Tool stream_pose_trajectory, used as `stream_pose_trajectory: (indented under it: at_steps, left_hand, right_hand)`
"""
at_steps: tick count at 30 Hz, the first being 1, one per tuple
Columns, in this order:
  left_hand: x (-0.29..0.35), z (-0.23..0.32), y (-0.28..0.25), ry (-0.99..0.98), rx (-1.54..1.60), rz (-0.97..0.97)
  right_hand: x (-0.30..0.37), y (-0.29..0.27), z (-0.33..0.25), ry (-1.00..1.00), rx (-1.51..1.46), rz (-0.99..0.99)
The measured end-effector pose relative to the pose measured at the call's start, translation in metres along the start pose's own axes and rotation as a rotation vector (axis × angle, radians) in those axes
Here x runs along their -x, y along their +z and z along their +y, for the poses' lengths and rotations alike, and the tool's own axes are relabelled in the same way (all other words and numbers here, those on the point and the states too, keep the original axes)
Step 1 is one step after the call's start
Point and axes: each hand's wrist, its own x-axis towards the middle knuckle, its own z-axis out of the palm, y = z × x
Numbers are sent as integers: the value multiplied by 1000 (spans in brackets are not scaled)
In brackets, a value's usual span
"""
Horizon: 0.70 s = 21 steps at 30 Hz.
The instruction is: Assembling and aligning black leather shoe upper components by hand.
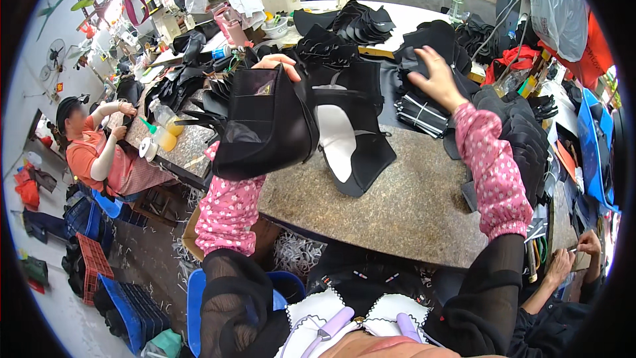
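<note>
At the far left, a wall fan (pixel 55 54) hangs beyond a seated co-worker (pixel 93 159) in orange, whose hands are raised near a bench edge. Below that person, a red crate (pixel 94 268) and a blue crate (pixel 136 315) stand on the floor. On the bench, a bottle with a green tip (pixel 161 136) stands just beside a white spool (pixel 148 149).

Nearer the middle, the person's left hand (pixel 278 65) holds up a black sewn piece (pixel 262 116), its fingers curled over the upper edge (the thumb and palm are hidden behind it). The piece hangs tilted over the left side of the speckled worktable (pixel 371 219), with two sheer panels in its face. The left forearm, in a pink patterned sleeve, rises behind it.

To its right, a black cut piece with a white patch (pixel 336 142) lies on the tabletop. Behind this, dark cut shapes (pixel 361 23) are heaped on a pale table.

Farther right, the right hand (pixel 437 83) is spread, its fingers apart, over black pieces (pixel 440 40); whether it touches them cannot be told. A tied bundle of strips (pixel 422 116) lies just below it. Overlapping black panels (pixel 520 149) lie beside the right sleeve. At the lower right, another person's hands (pixel 560 266) handle a small tan item.
</note>
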Motion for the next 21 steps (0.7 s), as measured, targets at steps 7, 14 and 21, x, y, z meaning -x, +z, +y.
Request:
stream_pose_trajectory:
  at_steps: [7,14,21]
  left_hand:
    - [19,-12,15,-90,316,122]
    - [55,13,13,-176,32,82]
    - [68,13,7,-103,78,251]
  right_hand:
    - [74,82,-118,909,-1391,-92]
    - [103,69,-196,776,-1252,-317]
    - [112,69,-231,666,-969,-412]
